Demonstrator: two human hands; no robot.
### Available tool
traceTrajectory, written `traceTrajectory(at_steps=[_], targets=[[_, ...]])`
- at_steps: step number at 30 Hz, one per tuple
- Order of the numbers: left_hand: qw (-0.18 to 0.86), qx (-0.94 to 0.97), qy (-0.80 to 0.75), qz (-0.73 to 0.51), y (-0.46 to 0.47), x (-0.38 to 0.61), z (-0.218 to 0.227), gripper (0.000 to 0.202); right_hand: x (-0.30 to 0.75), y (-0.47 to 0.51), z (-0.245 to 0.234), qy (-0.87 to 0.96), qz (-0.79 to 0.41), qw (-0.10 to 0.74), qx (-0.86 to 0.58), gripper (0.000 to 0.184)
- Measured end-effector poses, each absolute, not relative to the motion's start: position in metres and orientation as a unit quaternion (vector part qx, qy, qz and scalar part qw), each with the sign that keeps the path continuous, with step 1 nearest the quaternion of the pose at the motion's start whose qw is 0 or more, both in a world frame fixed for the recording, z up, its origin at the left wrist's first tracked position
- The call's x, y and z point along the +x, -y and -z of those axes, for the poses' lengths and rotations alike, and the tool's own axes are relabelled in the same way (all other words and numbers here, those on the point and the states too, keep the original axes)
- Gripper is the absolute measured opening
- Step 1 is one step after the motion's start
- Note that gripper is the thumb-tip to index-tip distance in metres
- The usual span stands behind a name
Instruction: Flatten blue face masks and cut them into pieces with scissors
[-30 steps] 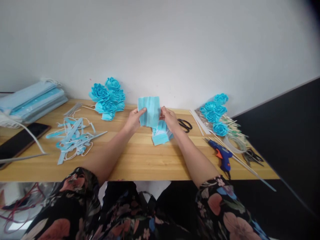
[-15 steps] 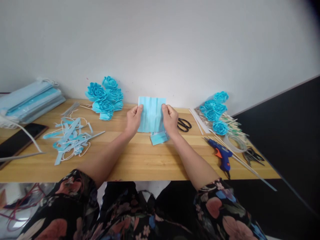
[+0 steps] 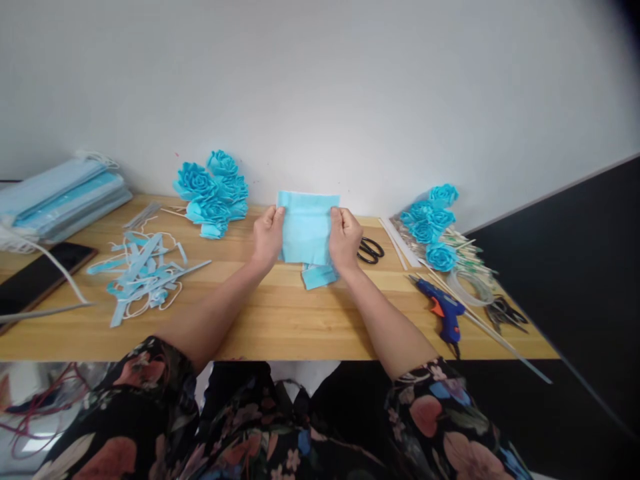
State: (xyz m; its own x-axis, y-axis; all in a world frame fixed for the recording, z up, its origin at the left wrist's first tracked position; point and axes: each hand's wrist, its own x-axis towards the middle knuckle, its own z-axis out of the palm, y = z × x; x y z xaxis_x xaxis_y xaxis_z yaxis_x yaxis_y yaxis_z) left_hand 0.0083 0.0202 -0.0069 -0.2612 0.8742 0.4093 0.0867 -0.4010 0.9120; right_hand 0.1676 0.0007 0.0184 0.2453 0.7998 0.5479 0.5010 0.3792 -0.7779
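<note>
Between my hands a light-blue face mask piece (image 3: 307,228) is stretched out upright, its ear loops not visible. My left hand (image 3: 269,235) pinches its left edge, thumb on the near side. The right edge is gripped by my right hand (image 3: 345,239) in the same way. Beneath it, partly covered, a smaller folded blue piece (image 3: 320,276) lies on the wooden table (image 3: 280,327). Just right of my right hand are the black handles of scissors (image 3: 371,250); their blades are hidden.
Left: stacked face masks (image 3: 65,200), a phone (image 3: 45,277), blue cut-off strips with cords (image 3: 145,277), and blue fabric roses (image 3: 213,193). Right: more blue roses (image 3: 427,217), white strips (image 3: 403,243), a blue glue gun (image 3: 443,307), a clear tape roll (image 3: 470,287) and pliers (image 3: 505,313). A wall (image 3: 320,100) rises behind.
The mask piece, pleated before, is now pulled wider and nearly flat. My right hand has shifted slightly to the right, while my left hand stays almost in place.
</note>
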Motion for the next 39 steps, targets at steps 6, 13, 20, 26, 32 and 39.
traceTrajectory(at_steps=[6, 13, 20, 26, 32, 39], targets=[[0.343, 0.507, -0.445, -0.654, -0.018, 0.012, 0.008, 0.037, 0.171, -0.002, -0.019, 0.622, -0.169, 0.574, -0.505, 0.038], [0.344, 0.538, -0.429, -0.638, -0.015, 0.013, 0.008, 0.043, 0.171, -0.003, -0.016, 0.597, -0.17, 0.579, -0.528, 0.046], [0.362, 0.531, -0.402, -0.652, -0.018, 0.011, 0.007, 0.045, 0.168, -0.002, -0.016, 0.61, -0.166, 0.59, -0.503, 0.048], [0.334, 0.513, -0.431, -0.663, -0.021, 0.009, 0.01, 0.051, 0.169, -0.005, -0.012, 0.608, -0.145, 0.611, -0.486, 0.051], [0.301, 0.53, -0.439, -0.66, -0.021, 0.008, 0.006, 0.048, 0.17, -0.005, -0.013, 0.605, -0.148, 0.618, -0.479, 0.05], [0.307, 0.483, -0.445, -0.689, -0.019, 0.005, -0.007, 0.048, 0.172, -0.012, -0.007, 0.616, -0.251, 0.604, -0.439, 0.053]])
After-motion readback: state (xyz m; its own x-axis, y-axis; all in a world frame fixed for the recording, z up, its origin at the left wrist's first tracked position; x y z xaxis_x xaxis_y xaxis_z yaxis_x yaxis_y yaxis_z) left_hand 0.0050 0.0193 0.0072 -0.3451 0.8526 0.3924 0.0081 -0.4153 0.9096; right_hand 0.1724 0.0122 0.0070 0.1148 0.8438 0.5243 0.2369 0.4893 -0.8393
